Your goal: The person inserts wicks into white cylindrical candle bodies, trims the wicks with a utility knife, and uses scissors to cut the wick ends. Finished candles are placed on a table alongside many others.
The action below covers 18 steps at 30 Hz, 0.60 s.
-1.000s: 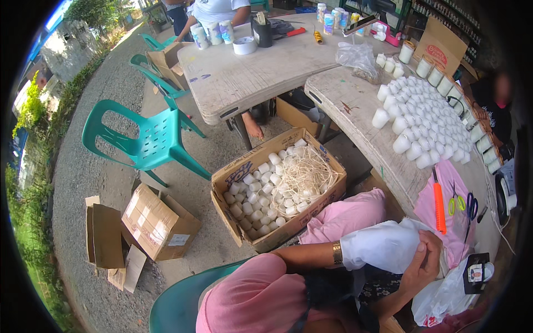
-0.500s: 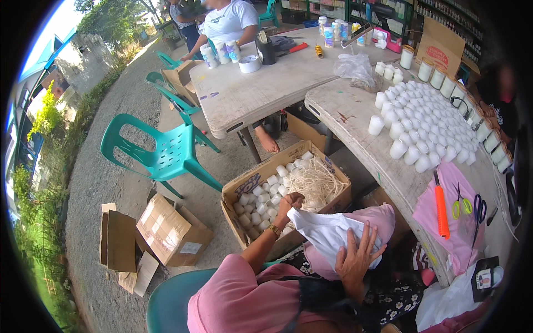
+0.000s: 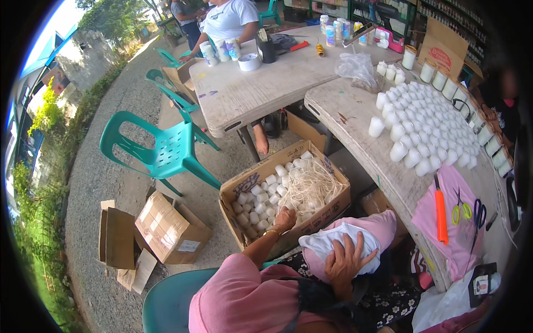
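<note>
My left hand (image 3: 285, 220) reaches into an open cardboard box (image 3: 233, 223), at the edge of the white candle cups (image 3: 256, 207) and next to a tangle of pale strands (image 3: 315, 186). Its fingertips point down and are hidden, so whether it holds anything does not show. On my lap, my right hand (image 3: 345, 262) lies with spread fingers on a bunched white cloth (image 3: 316, 242). Under that cloth is a pink cloth bundle (image 3: 380, 223).
Rows of white candle cups (image 3: 422, 130) cover the table (image 3: 355, 141) at right. Scissors (image 3: 478, 213) and an orange-handled tool (image 3: 441, 216) lie on pink fabric nearby. A green chair (image 3: 172, 152) and cardboard boxes (image 3: 172, 230) stand at left. Another person (image 3: 230, 22) is behind the far table.
My left hand has let go of the white cloth's raised corner and moved down into the box. The cloth now lies bunched on the pink bundle beneath my right hand.
</note>
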### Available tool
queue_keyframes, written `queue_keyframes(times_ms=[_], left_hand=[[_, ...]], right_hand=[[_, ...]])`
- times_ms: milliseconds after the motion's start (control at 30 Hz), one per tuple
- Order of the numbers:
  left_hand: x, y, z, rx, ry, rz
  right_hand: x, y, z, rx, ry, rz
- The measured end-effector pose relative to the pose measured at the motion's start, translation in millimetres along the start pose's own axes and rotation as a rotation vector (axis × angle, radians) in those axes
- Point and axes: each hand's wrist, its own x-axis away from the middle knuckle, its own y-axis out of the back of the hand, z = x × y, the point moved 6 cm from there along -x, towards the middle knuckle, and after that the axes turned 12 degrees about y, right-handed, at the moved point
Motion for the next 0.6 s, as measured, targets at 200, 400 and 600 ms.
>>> queue_keyframes(times_ms=[200,400,600], left_hand=[[3.9,42.6,-24.7,-0.05,-0.145,0.027],[10.1,111.1,-54.5,0.082,-0.32,-0.418],[44.4,169.8,-91.8,0.157,-0.389,-0.709]], right_hand=[[3.0,1.1,-0.7,-0.045,-0.012,-0.015],[5.3,-9.7,-7.0,0.023,0.011,0.033],[3.4,-9.8,-3.9,0.029,0.014,0.041]])
